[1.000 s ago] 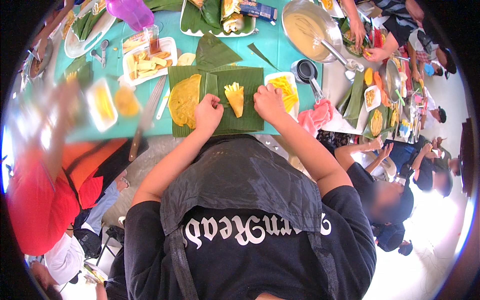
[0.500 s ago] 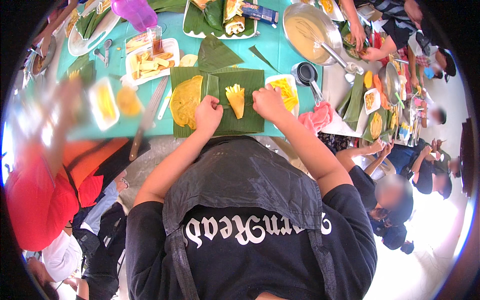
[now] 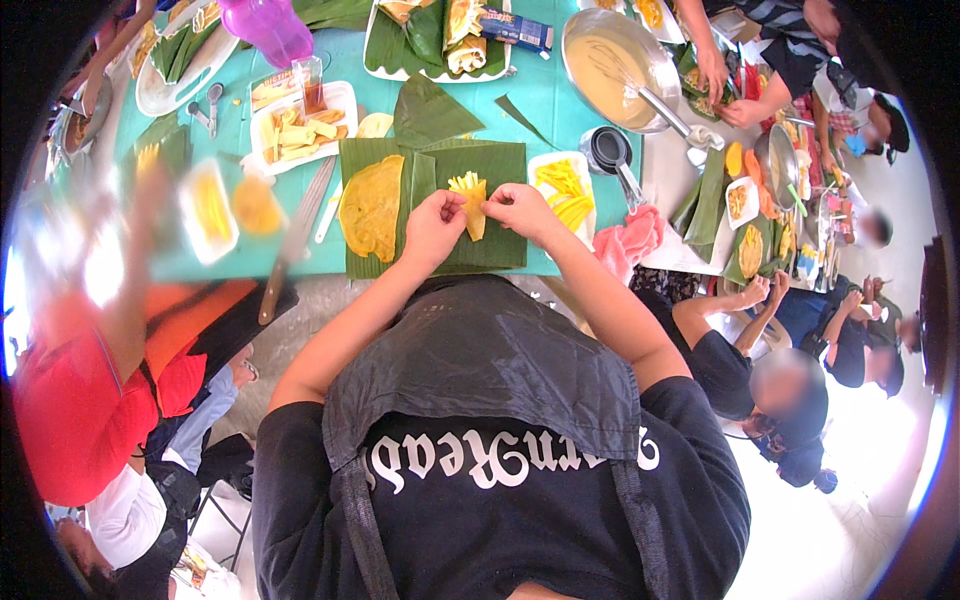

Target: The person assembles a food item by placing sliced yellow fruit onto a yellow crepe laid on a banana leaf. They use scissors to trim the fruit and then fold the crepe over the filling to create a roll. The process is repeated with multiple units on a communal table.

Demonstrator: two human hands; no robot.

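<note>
A small yellow crepe cone (image 3: 475, 222), stuffed with pale yellow strips at its top, sits over a dark green banana leaf (image 3: 508, 245) in front of me. At its left edge the fingers of my left hand (image 3: 434, 232) are pinched together. My right hand (image 3: 522, 212) pinches its right edge, thumb and forefinger close to the strips. A flat round yellow crepe (image 3: 370, 212) rests on the left part of the leaf, next to my left hand. Just beyond my right hand stands a white tray of yellow strips (image 3: 563, 190).
To the left lie a long knife (image 3: 290, 250) and a white tray of pale pieces (image 3: 345, 97). Measuring cups (image 3: 608, 150), a pink cloth (image 3: 630, 238) and a batter bowl with a whisk (image 3: 650, 60) stand right. Several people work around the table.
Both hands have moved inward to the crepe cone and taken hold of its sides. The right hand has left the edge of the tray of strips.
</note>
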